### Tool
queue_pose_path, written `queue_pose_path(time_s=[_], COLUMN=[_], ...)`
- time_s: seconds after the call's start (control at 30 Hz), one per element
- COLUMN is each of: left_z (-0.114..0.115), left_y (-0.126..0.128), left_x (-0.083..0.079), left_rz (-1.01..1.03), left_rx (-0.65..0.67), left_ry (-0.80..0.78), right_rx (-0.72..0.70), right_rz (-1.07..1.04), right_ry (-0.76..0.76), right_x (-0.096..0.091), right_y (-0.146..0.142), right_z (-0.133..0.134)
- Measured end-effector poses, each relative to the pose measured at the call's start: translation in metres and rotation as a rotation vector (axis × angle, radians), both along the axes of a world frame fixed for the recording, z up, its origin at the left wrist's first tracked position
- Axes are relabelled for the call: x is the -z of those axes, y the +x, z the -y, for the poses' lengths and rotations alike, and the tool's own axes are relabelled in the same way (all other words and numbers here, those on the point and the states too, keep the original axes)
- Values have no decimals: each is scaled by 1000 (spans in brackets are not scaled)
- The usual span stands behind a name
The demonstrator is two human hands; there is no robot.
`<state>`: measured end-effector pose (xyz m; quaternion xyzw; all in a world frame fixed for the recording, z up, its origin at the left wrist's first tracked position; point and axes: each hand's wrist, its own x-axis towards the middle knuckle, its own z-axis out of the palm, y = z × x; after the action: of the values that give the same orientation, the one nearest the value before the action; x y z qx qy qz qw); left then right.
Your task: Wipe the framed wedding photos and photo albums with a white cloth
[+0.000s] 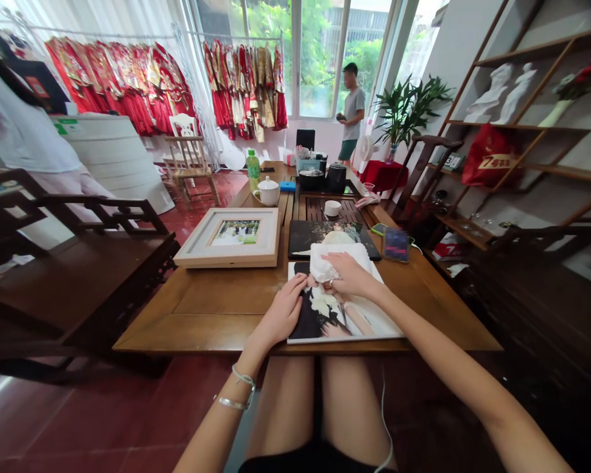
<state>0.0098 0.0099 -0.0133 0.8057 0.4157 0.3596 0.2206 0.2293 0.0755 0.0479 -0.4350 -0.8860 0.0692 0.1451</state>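
The photo panel (320,322) lies on the wooden table (217,295) directly before me, near edge along the table's front; foreshortening leaves its long axis uncertain. My left hand (286,309) rests at its left border, fingers extended and close together, while my right hand (350,274), nearer the white cloth (320,257), lies over it at the panel's far side, fingers extended; whether they pinch a fold I cannot tell.
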Motion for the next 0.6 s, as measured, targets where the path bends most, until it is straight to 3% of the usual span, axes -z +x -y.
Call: queue_pose_path(time_s=[0.13,0.3,0.43,0.53,0.6], left_z=[-1,-1,0,0,1], left_y=[0,2,3,3,2], left_x=[1,1,-1,-2,-1], left_rz=[7,11,-3,-11,-5], left_rx=[-4,-7,-27,-22,-13], left_ry=[21,26,8,11,17], right_rx=[1,115,107,77,64], right_rz=[35,179,203,158,113], right_ry=[3,49,27,0,-28], right_x=[-1,-1,-2,-1,0], right_y=[-3,-25,-49,-53,-45], right_z=[29,104,155,166,156])
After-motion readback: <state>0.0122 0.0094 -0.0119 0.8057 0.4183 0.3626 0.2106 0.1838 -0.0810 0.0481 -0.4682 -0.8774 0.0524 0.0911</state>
